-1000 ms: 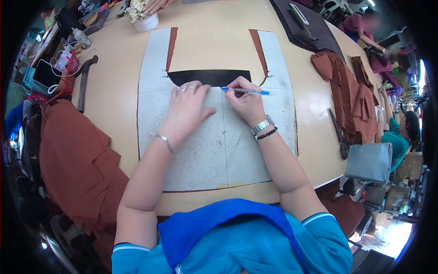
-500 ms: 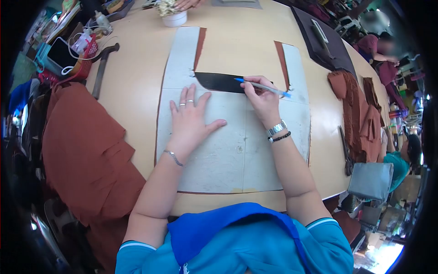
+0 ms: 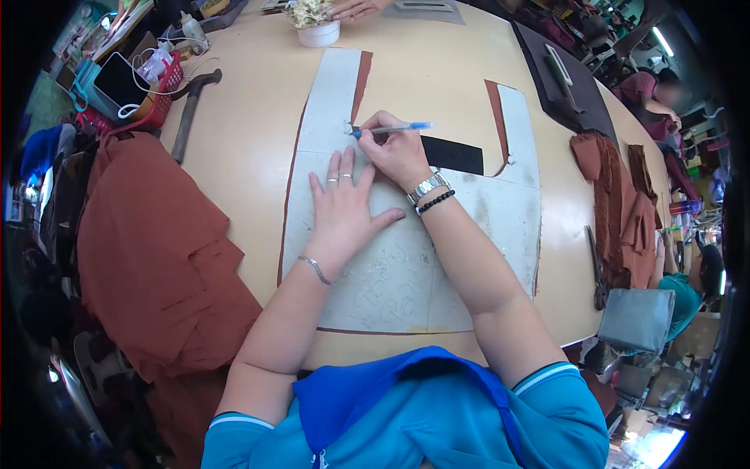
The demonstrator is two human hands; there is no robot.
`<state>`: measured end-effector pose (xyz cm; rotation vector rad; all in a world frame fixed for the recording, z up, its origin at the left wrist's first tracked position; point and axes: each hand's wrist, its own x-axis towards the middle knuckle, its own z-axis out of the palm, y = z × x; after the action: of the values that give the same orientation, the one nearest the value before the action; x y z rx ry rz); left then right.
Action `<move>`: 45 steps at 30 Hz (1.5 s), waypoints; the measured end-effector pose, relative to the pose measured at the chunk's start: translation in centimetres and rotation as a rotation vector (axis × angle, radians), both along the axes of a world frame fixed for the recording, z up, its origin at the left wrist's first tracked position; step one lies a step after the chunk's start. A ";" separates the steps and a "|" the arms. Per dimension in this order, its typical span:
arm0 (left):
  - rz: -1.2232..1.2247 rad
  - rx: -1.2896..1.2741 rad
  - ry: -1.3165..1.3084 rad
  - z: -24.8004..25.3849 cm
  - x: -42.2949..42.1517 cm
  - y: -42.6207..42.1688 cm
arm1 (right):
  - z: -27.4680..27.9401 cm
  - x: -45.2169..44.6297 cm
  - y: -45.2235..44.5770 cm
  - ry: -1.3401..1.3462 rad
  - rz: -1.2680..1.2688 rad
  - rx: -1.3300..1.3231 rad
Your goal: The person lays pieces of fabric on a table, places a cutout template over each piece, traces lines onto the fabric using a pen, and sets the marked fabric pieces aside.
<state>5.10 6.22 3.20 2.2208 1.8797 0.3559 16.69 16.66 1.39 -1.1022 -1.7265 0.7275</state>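
A pale grey template (image 3: 500,219) with handwriting and ruled lines lies over reddish-brown material (image 3: 498,117), whose edges show around it. My left hand (image 3: 344,207) rests flat on the template with fingers spread. In my right hand (image 3: 394,152) is a blue-capped pen (image 3: 406,127), its tip at the inner curved edge near the left arm of the template. A black piece (image 3: 457,155) lies along the top edge of the template's middle, partly covered by my right hand.
Brown fabric (image 3: 156,250) hangs at the left. A hammer (image 3: 191,113) and red basket (image 3: 166,90) sit upper left. Scissors (image 3: 597,270) and crumpled brown material (image 3: 621,207) lie right. A person's hand (image 3: 359,8) is beside a white pot (image 3: 319,34); other people are at the right.
My right hand has moved left with the pen, from the middle of the template's top edge to its left inner curve. My left hand has spread out. The view has shifted, moving the table rightward.
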 end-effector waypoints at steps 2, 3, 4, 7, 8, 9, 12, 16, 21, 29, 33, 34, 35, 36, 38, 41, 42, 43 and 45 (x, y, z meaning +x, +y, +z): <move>0.001 -0.008 0.005 0.3 0.1 0.1 | -0.4 0.0 0.2 0.020 -0.013 -0.005; 0.004 -0.013 0.006 0.4 0.1 0.1 | -0.5 -0.1 0.3 0.029 -0.004 0.001; 0.005 -0.018 0.006 0.3 0.1 0.1 | -0.6 -0.2 0.3 0.038 0.003 0.007; 0.002 -0.023 0.004 0.4 0.0 -0.1 | -1.1 -0.2 0.5 0.035 0.000 0.028; -0.007 -0.019 -0.001 0.5 0.1 0.0 | -1.1 0.2 0.8 0.025 -0.012 0.039; -0.008 -0.038 0.006 0.7 0.0 -0.1 | -0.1 0.8 0.2 0.105 -0.004 -0.106; -0.019 0.001 -0.021 0.2 0.0 -0.2 | 0.6 4.5 -0.9 0.391 -0.074 -0.187; -0.010 -0.019 -0.013 0.3 0.2 -0.2 | 1.1 15.5 -3.8 0.179 -0.328 -0.074; -0.016 -0.024 0.008 0.5 0.3 -0.2 | -1.5 24.2 -4.3 0.129 -0.482 -0.031; -0.025 -0.031 0.022 0.8 0.3 -0.3 | -0.8 23.5 -4.7 0.030 -0.451 -0.081; -0.023 -0.030 0.027 0.6 0.2 -0.3 | -1.1 23.3 -4.7 0.024 -0.467 -0.060; -0.024 -0.032 0.027 0.7 0.2 -0.3 | -1.0 23.4 -4.7 0.014 -0.472 -0.058; -0.024 -0.032 0.027 0.8 0.2 -0.3 | -1.0 23.4 -4.6 0.005 -0.475 -0.056; -0.023 -0.034 0.025 0.8 0.2 -0.3 | -1.0 23.5 -4.5 -0.008 -0.462 -0.061; -0.025 -0.036 0.021 0.8 0.3 -0.2 | -1.2 23.7 -4.5 -0.035 -0.440 -0.070; -0.028 -0.028 -0.016 0.4 0.1 -0.3 | -1.6 23.7 -4.2 0.132 -0.439 -0.092; -0.021 -0.031 -0.019 0.5 0.1 -0.3 | -1.3 23.3 -4.1 0.099 -0.453 -0.044; -0.020 -0.029 -0.019 0.4 0.2 -0.4 | -1.0 22.7 -4.3 0.071 -0.472 0.008; -0.026 -0.019 -0.018 1.0 0.3 -0.4 | 0.0 22.6 -5.7 -0.154 -0.479 0.021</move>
<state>5.43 5.87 4.18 2.2195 1.8359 0.3513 39.30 10.98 1.35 -1.5154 -1.5013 0.3304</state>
